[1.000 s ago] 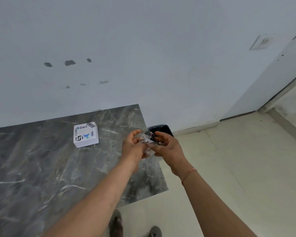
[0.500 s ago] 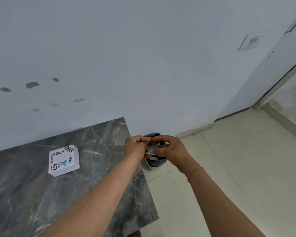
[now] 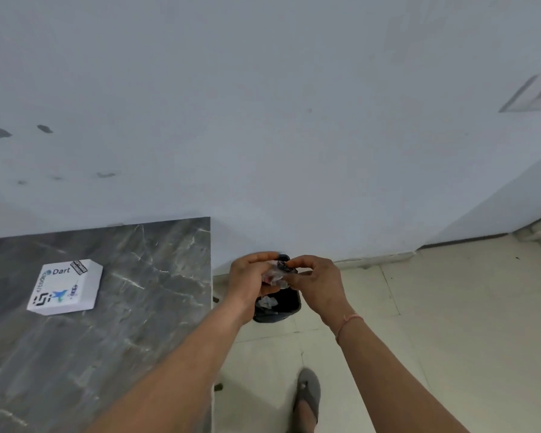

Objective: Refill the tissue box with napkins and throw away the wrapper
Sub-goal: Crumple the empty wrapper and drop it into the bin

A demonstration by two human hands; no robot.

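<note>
A crumpled clear plastic wrapper [image 3: 274, 274] is pinched between my left hand [image 3: 250, 281] and my right hand [image 3: 317, 284], both closed on it. The hands hover directly above a small dark trash bin [image 3: 286, 307] on the floor, just past the table's right edge; some crumpled paper lies inside the bin. The white square tissue box [image 3: 65, 287], printed with "Dart" and logos, sits flat on the grey marble table [image 3: 122, 339] at the left, well apart from both hands.
A pale wall stands right behind the table and the bin. Cream floor tiles [image 3: 450, 307] spread to the right. My foot in a grey slipper [image 3: 308, 392] stands near the table's right edge.
The view has shifted right and down, so the tissue box has slid left in frame. Both hands, still holding the wrapper, have moved off the table to above the bin.
</note>
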